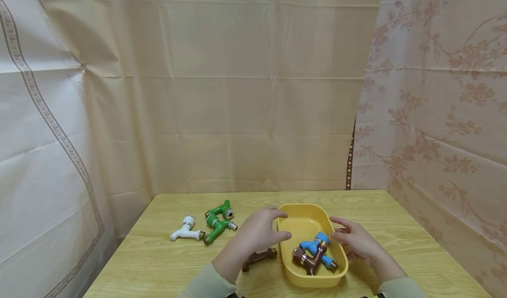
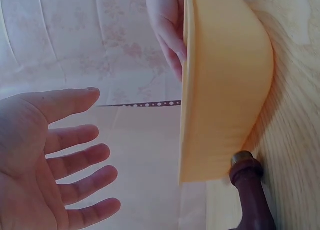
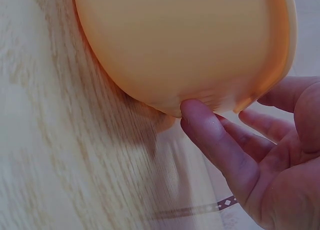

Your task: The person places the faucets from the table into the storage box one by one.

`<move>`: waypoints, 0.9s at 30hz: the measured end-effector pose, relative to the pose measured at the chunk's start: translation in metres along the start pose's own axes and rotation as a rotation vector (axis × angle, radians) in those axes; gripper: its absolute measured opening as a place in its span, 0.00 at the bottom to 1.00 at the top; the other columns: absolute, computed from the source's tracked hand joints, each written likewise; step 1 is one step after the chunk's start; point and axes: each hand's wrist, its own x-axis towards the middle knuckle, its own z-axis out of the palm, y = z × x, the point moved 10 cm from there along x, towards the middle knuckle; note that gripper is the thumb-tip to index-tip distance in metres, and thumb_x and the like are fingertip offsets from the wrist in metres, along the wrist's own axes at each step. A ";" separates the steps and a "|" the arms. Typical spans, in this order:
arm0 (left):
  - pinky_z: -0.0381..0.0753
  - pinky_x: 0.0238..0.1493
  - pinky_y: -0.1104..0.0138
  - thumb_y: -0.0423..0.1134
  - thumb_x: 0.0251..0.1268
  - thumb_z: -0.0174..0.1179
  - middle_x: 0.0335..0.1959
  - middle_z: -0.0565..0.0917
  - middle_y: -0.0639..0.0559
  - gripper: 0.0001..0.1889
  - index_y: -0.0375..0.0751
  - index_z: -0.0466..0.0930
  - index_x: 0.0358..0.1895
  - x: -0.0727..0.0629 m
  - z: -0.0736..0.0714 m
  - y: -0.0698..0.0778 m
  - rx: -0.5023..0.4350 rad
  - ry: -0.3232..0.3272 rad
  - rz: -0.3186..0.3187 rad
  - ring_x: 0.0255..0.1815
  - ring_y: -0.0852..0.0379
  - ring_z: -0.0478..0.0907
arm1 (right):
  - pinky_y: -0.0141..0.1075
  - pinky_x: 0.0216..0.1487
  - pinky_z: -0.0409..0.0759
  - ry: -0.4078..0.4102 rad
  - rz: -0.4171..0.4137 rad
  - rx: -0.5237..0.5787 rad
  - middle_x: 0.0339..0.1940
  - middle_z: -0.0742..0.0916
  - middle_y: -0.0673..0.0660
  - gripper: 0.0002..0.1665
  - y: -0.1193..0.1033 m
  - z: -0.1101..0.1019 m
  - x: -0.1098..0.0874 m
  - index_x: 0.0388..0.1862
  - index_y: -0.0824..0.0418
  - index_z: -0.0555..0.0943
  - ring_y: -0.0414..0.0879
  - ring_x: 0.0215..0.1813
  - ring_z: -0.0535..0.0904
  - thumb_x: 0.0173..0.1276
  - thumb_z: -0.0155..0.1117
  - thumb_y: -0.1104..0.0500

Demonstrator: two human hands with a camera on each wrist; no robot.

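A yellow plastic tub [image 1: 301,227] stands on the table and holds a blue tap [image 1: 322,237] and a brown tap [image 1: 310,263], the brown one lying partly over the blue. My left hand [image 1: 259,231] hovers by the tub's left rim, and the left wrist view shows its spread fingers [image 2: 82,160] apart from the tub. Along the tub's right side, my right hand [image 1: 358,242] touches the outer wall with its fingertips [image 3: 200,117]. Another brown tap [image 1: 261,257] lies on the table below my left hand, just left of the tub.
On the left of the wooden table [image 1: 138,263] lie a white tap [image 1: 185,232] and two green taps, one nearer [image 1: 217,229] and one farther [image 1: 219,209]. Beige cloth [image 1: 245,91] hangs behind the table, with patterned cloth [image 1: 447,126] on the right.
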 end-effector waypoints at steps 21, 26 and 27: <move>0.75 0.62 0.45 0.57 0.59 0.72 0.66 0.78 0.46 0.30 0.47 0.83 0.62 -0.006 -0.005 -0.039 -0.019 0.031 -0.079 0.64 0.41 0.76 | 0.57 0.37 0.86 -0.005 0.006 0.013 0.71 0.67 0.82 0.44 0.004 -0.001 0.001 0.81 0.67 0.53 0.58 0.48 0.86 0.74 0.63 0.61; 0.76 0.60 0.45 0.56 0.60 0.72 0.65 0.78 0.45 0.29 0.46 0.83 0.61 -0.008 -0.004 -0.051 -0.026 0.031 -0.110 0.63 0.41 0.77 | 0.57 0.36 0.86 -0.002 0.010 0.010 0.71 0.67 0.81 0.43 0.003 -0.001 0.002 0.81 0.67 0.54 0.58 0.49 0.85 0.75 0.62 0.61; 0.77 0.59 0.45 0.56 0.60 0.72 0.64 0.79 0.45 0.29 0.45 0.83 0.61 -0.008 -0.004 -0.053 -0.030 0.029 -0.117 0.62 0.41 0.77 | 0.57 0.36 0.86 -0.002 0.010 0.012 0.71 0.67 0.81 0.43 0.003 -0.001 0.002 0.81 0.67 0.54 0.59 0.49 0.85 0.75 0.62 0.61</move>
